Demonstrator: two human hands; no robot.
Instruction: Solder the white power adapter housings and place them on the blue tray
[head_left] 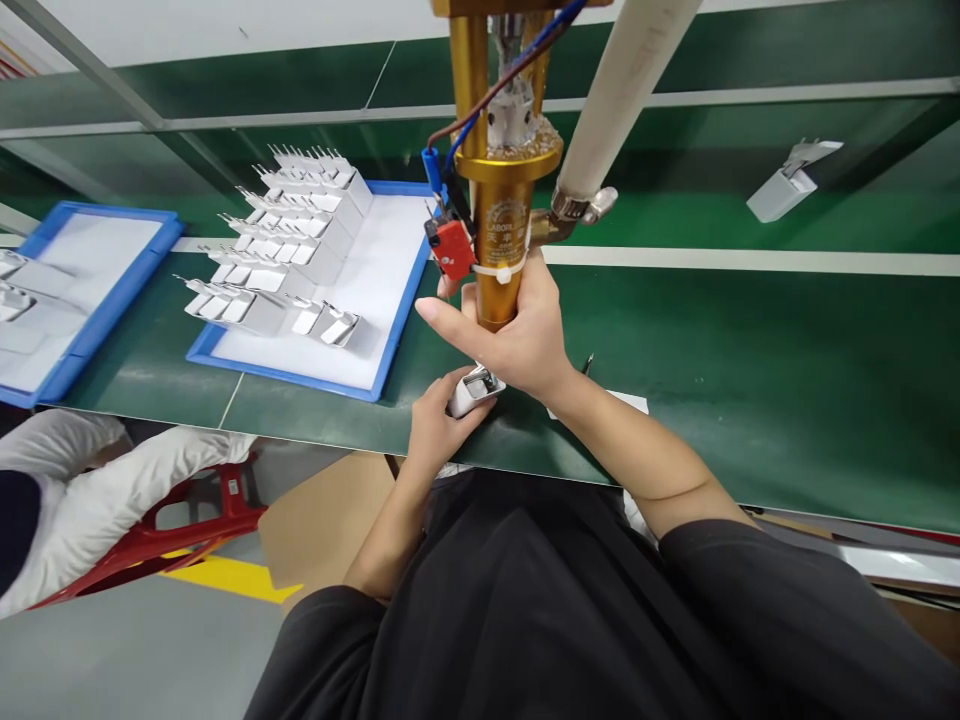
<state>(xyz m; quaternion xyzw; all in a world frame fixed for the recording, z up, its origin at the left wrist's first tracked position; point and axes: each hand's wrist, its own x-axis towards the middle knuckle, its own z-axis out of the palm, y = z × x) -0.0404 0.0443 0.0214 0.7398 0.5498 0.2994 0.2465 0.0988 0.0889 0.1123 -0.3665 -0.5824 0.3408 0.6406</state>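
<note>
Low over the bench edge, my left hand (pixel 437 422) is closed around a small white plastic housing (pixel 471 392), its open end facing up. My right hand (pixel 529 335) wraps round the lower barrel of a gold cylindrical hand tool (pixel 504 215), thumb stretched out to the left. The tool's lower tip comes down at the housing's opening; whether they touch is hidden by the right hand. A red switch (pixel 452 248) with blue and brown wires is strapped to the barrel by a white cable tie.
Rows of similar white housings with parts in them (pixel 274 235) stand in a blue-rimmed tray (pixel 360 345). Another blue tray (pixel 112 270) lies far left. A lone housing (pixel 782 193) stands back right. A pale hose (pixel 626 95) joins the tool. A seated person's white-clad leg (pixel 150 480) shows left.
</note>
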